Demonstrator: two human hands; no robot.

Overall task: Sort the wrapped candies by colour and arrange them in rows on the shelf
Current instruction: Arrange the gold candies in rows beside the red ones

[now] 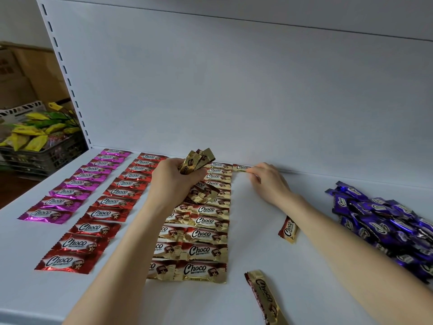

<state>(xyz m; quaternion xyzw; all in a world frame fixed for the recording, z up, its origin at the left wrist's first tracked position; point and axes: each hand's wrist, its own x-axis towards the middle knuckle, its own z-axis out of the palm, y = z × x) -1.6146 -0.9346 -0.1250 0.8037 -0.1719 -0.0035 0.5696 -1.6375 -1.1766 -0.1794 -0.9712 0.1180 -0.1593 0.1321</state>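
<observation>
Your left hand [175, 184]: clutches spare gold candies [195, 160], kept ready. Your right hand [269, 181]: pinches one gold candy [241, 167], apparently heading a new row.

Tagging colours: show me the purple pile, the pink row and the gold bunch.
purple pile [384, 221], head view, heap's middle.
pink row [77, 182], head view, mid-row wrapper.
gold bunch [195, 160], head view, topmost wrappers.

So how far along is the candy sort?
Done: pink row, red row and a gold row laid out. In hand: left hand grips a gold bunch; right hand pinches one gold candy at the back wall. Left: two loose gold candies and the purple pile.
</observation>
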